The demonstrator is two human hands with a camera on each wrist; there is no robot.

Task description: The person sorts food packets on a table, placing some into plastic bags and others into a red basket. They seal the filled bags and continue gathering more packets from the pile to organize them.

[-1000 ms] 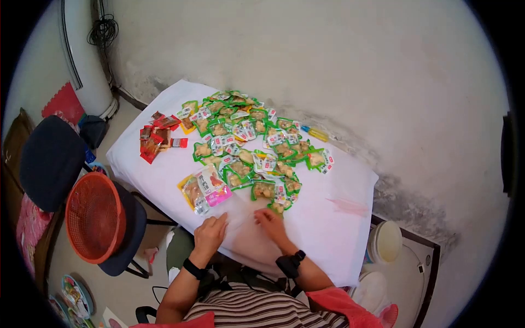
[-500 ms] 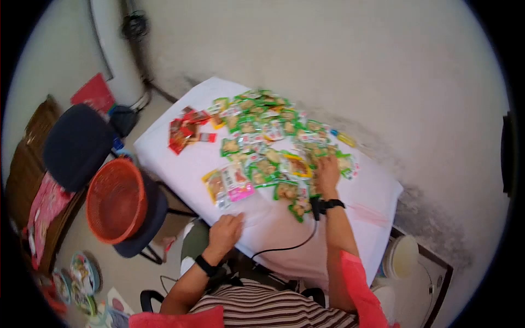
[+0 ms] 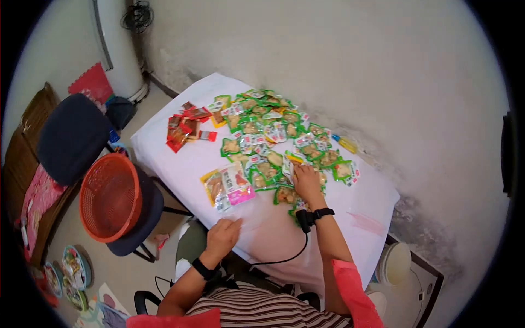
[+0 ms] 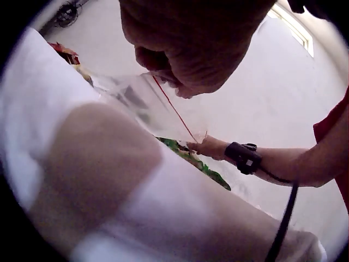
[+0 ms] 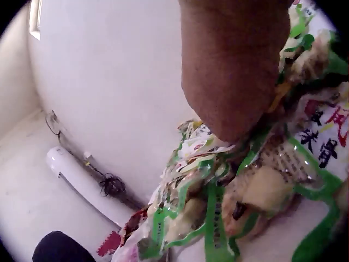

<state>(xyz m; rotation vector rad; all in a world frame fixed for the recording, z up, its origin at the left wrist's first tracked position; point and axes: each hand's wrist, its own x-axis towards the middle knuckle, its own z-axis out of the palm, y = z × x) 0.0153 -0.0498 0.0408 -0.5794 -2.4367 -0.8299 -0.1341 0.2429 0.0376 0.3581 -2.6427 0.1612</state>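
In the head view, my left hand [image 3: 223, 239] is low over the near edge of the table. Its curled fingers pinch a clear plastic bag [image 4: 147, 101] in the left wrist view, where a thin red line runs across the plastic. My right hand [image 3: 307, 183] reaches over the heap of green-edged food packets [image 3: 266, 170] and grips a yellow-edged packet [image 3: 293, 157]; its fingertips are largely hidden. Left of it, a larger pink-and-yellow packet pair [image 3: 227, 187] lies flat. Green-edged packets [image 5: 267, 188] fill the lower right wrist view.
Red packets [image 3: 183, 128] lie at the table's far left, and a yellow-and-blue tool [image 3: 345, 144] by the wall. An orange basket [image 3: 110, 198] rests on a dark chair [image 3: 147, 227]. A white bucket [image 3: 396, 262] stands at the right.
My right hand first moved from beside my left up to the right-hand packets, then left onto the yellow-edged packet, which now tilts. My left hand stays near the table edge.
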